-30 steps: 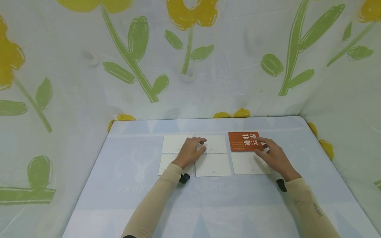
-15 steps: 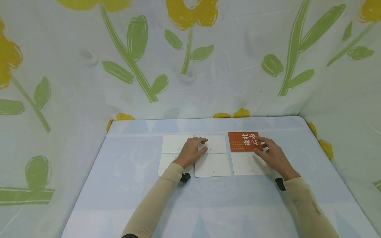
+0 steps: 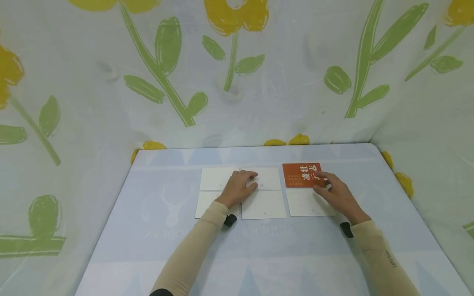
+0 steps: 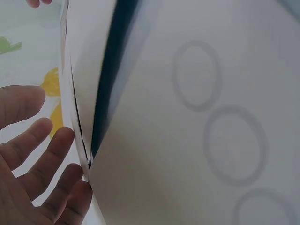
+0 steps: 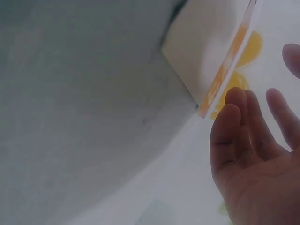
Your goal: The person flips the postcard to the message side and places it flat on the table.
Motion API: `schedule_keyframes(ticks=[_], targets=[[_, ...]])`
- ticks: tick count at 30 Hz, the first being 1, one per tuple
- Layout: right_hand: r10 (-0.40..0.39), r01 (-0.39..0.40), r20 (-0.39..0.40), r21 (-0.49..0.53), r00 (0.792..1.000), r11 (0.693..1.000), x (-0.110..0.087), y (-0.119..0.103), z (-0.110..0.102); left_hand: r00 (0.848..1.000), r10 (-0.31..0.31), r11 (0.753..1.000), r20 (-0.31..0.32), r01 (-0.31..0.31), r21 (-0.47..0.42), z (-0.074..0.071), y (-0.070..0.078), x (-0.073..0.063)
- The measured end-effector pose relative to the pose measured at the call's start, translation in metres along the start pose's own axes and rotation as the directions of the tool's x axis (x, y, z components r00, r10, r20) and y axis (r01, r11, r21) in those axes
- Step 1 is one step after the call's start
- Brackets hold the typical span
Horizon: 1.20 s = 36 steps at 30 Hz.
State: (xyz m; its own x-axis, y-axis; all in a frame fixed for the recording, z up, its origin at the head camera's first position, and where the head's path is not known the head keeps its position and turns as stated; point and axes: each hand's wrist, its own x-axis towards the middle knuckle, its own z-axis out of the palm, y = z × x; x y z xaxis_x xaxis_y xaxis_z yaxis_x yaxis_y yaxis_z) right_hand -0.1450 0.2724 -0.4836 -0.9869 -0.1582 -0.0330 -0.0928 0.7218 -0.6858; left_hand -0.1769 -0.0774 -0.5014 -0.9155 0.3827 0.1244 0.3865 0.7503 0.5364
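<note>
An orange-red card (image 3: 293,175) with large white Chinese characters lies face up at the back right of a grid of cards. At its right end is my right hand (image 3: 340,199), thumb and fingers parted and loosely bent; whether the fingertips touch it I cannot tell. In the right wrist view that hand (image 5: 262,159) pinches nothing. My left hand (image 3: 237,189) is over the white cards on the left, fingers loosely bent, partly hiding a front-left card (image 3: 207,203). The left wrist view shows its fingers (image 4: 61,145) spread beside card edges, holding nothing.
Other white cards lie flat: one back left (image 3: 214,177), one back middle (image 3: 270,177), one front middle (image 3: 263,205) and one front right (image 3: 309,203). A pale patterned table (image 3: 148,238) carries them, with a flower-print sheet (image 3: 274,98) behind and at the sides.
My right hand has shifted slightly left over the orange-red card's end, covering more of its characters. The left hand stays almost still, and the cards keep their places.
</note>
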Motion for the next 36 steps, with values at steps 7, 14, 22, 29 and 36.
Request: schedule_keyframes(ticks=[7,14,22,29,36], targets=[[0.023,-0.023,0.000,-0.008,1.000,1.000,0.000,-0.002,0.003,1.000,-0.025,1.000,0.015,0.025,-0.003,-0.001,0.002,0.002],[-0.006,0.006,-0.022,-0.004,1.000,1.000,0.000,-0.004,0.002,1.000,-0.019,1.000,0.021,0.018,0.018,-0.004,0.006,0.004],[-0.013,0.012,-0.024,-0.007,1.000,1.000,0.000,-0.005,-0.002,1.000,-0.015,0.997,0.017,0.013,0.070,-0.003,0.008,0.011],[-0.004,0.004,-0.009,-0.001,1.000,1.000,-0.001,-0.007,-0.006,0.998,-0.033,0.996,0.050,0.029,0.087,0.000,0.008,0.018],[-0.057,0.056,-0.034,-0.027,0.998,0.998,-0.001,-0.008,-0.013,0.994,-0.048,0.994,0.094,0.037,0.107,-0.001,0.014,0.022]])
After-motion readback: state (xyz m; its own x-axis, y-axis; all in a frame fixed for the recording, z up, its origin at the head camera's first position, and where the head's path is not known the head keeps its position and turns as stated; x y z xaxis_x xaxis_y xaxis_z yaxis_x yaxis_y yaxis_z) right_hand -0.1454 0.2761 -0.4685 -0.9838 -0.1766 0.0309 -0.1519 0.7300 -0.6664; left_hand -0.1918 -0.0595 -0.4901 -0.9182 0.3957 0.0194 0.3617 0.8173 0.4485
